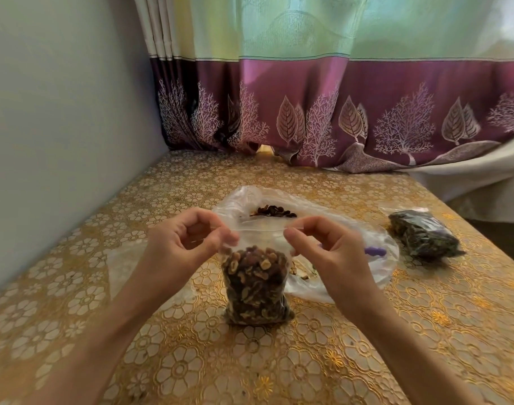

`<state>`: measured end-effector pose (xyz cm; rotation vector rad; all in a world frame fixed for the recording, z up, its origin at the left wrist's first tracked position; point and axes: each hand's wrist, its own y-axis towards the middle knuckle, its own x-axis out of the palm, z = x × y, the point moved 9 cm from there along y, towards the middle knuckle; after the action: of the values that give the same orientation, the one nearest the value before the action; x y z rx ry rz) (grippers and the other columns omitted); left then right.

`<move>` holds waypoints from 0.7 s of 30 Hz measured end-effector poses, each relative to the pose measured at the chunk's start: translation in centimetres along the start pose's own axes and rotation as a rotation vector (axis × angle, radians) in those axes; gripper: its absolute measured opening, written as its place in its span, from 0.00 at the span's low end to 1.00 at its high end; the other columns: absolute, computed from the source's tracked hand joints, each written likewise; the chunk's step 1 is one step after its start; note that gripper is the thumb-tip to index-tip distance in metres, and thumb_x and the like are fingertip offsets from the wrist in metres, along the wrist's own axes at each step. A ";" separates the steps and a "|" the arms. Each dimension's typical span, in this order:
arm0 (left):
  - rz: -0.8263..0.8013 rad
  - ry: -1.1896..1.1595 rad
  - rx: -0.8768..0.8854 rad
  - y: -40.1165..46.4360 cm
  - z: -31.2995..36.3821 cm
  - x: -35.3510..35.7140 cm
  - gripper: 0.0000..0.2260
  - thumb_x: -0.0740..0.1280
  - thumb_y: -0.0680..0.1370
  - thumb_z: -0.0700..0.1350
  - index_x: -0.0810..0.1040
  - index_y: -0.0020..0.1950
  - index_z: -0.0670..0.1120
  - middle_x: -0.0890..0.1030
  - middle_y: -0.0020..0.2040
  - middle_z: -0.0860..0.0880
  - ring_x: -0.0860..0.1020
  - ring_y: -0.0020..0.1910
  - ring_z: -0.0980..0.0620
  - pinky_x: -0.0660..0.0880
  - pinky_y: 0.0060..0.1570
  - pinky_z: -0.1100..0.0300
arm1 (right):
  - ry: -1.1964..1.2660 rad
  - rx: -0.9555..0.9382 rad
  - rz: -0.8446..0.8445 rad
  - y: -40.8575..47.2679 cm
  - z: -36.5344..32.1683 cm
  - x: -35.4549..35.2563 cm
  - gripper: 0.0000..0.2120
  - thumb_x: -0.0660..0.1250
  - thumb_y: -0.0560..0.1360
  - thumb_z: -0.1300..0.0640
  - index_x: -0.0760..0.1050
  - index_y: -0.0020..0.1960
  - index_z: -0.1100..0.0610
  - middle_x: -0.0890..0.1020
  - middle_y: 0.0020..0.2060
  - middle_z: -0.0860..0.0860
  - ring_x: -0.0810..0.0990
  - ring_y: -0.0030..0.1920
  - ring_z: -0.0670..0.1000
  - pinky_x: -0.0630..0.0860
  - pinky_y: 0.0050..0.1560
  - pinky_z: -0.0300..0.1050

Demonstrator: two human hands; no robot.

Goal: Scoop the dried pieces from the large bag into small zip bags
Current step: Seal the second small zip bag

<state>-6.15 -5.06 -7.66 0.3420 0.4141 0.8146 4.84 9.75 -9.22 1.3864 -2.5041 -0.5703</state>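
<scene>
A small zip bag (257, 287) is standing upright on the near middle of the table (425, 331), and it is filled most of the way up with brown dried pieces (254, 276). The left hand (188, 241) is pinching the bag's top edge at its left end, thumb and forefinger closing on the clear plastic while the other fingers are curling loosely above. The right hand (325, 247) is pinching the same top edge at its right end in the same manner, so the strip is stretching level between the two hands above the contents. Whether the zip is sealed cannot be told from this view. Directly behind the small bag, the large bag (331, 220) is lying open and slumped on the table, its clear plastic spreading to the right; a dark heap of dried pieces is showing at its far mouth, and a purple scoop handle (375, 251) is showing through the plastic just right of the right hand. Further right, well apart from the hands, a filled bag (423, 233) with dark contents is lying on its side. The table is wearing a gold floral cover. A purple and green curtain (337, 97) is hanging along the far edge, and a plain wall (59, 127) is running along the left.
</scene>
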 end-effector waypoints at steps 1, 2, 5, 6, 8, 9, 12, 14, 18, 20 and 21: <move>-0.004 0.002 0.004 0.0 0.1 0.1 0.08 0.68 0.69 0.44 0.77 0.43 0.41 0.84 0.40 0.45 0.82 0.37 0.50 0.78 0.39 0.66 | -0.003 -0.003 -0.003 0.0 0.0 0.1 0.07 0.69 0.67 0.53 0.79 0.42 0.54 0.82 0.35 0.45 0.79 0.37 0.42 0.75 0.40 0.33; -0.006 0.004 0.008 0.0 0.1 0.1 0.08 0.68 0.68 0.44 0.77 0.43 0.40 0.84 0.39 0.45 0.82 0.37 0.50 0.78 0.39 0.65 | -0.004 -0.004 -0.002 0.0 0.0 0.1 0.07 0.69 0.66 0.53 0.79 0.41 0.55 0.82 0.35 0.45 0.78 0.37 0.42 0.75 0.40 0.33; -0.007 0.014 0.028 0.0 0.3 0.0 0.10 0.69 0.68 0.46 0.78 0.43 0.39 0.83 0.39 0.44 0.82 0.36 0.49 0.79 0.40 0.64 | -0.011 -0.018 -0.003 0.0 -0.2 0.1 0.07 0.69 0.67 0.53 0.79 0.41 0.55 0.81 0.34 0.44 0.78 0.36 0.41 0.73 0.39 0.32; -0.003 0.014 0.033 0.0 0.4 0.0 0.10 0.69 0.67 0.46 0.78 0.42 0.39 0.83 0.39 0.44 0.82 0.36 0.49 0.79 0.40 0.64 | -0.010 -0.025 -0.005 0.1 -0.4 0.1 0.06 0.69 0.67 0.53 0.79 0.41 0.55 0.81 0.34 0.44 0.77 0.36 0.41 0.73 0.39 0.32; 0.006 0.014 0.040 0.0 0.6 -0.1 0.10 0.69 0.67 0.45 0.78 0.42 0.39 0.83 0.40 0.43 0.82 0.36 0.50 0.79 0.40 0.65 | -0.011 -0.044 -0.012 0.0 -0.7 0.2 0.05 0.68 0.67 0.53 0.79 0.41 0.54 0.81 0.34 0.44 0.77 0.36 0.43 0.74 0.38 0.34; 0.009 0.018 0.043 0.0 0.6 -0.2 0.09 0.69 0.67 0.45 0.78 0.42 0.39 0.83 0.40 0.43 0.82 0.36 0.50 0.78 0.39 0.65 | -0.014 -0.051 -0.018 0.0 -0.8 0.2 0.03 0.68 0.68 0.54 0.79 0.40 0.53 0.80 0.34 0.44 0.76 0.36 0.44 0.74 0.38 0.35; -0.001 0.035 0.052 0.0 0.8 0.1 0.07 0.68 0.69 0.43 0.79 0.42 0.40 0.83 0.40 0.45 0.82 0.36 0.51 0.78 0.39 0.66 | -0.043 -0.064 -0.039 0.1 -0.9 0.5 0.05 0.68 0.73 0.62 0.77 0.41 0.53 0.79 0.34 0.44 0.76 0.36 0.48 0.74 0.39 0.40; -0.005 0.043 0.060 -0.1 1.0 0.4 0.06 0.67 0.69 0.43 0.80 0.43 0.43 0.84 0.41 0.47 0.82 0.36 0.53 0.77 0.39 0.68 | -0.100 -0.091 -0.048 0.1 -1.1 0.7 0.08 0.66 0.74 0.65 0.78 0.42 0.53 0.80 0.37 0.47 0.78 0.39 0.52 0.76 0.42 0.44; 0.014 0.057 0.077 -0.3 1.3 0.8 0.05 0.66 0.69 0.44 0.80 0.42 0.46 0.83 0.42 0.49 0.81 0.36 0.56 0.77 0.38 0.70 | -0.201 -0.132 -0.065 0.0 -1.5 1.2 0.08 0.66 0.75 0.65 0.78 0.44 0.52 0.81 0.39 0.51 0.75 0.34 0.44 0.72 0.35 0.35; 0.027 0.071 0.077 -0.3 1.3 0.8 0.05 0.66 0.68 0.45 0.80 0.41 0.47 0.83 0.41 0.50 0.81 0.36 0.56 0.77 0.37 0.70 | -0.219 -0.135 -0.062 0.1 -1.5 1.2 0.07 0.67 0.74 0.64 0.78 0.44 0.52 0.80 0.37 0.51 0.73 0.33 0.42 0.71 0.34 0.34; 0.033 0.079 0.077 -0.3 1.3 0.7 0.05 0.66 0.68 0.46 0.80 0.41 0.48 0.83 0.41 0.51 0.81 0.36 0.56 0.77 0.37 0.70 | -0.225 -0.138 -0.056 0.1 -1.5 1.1 0.07 0.67 0.74 0.64 0.78 0.43 0.53 0.80 0.37 0.51 0.74 0.33 0.43 0.72 0.35 0.35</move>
<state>-4.90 -4.86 -6.83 0.3896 0.5159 0.8475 4.76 8.49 -7.81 1.4148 -2.5425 -0.9405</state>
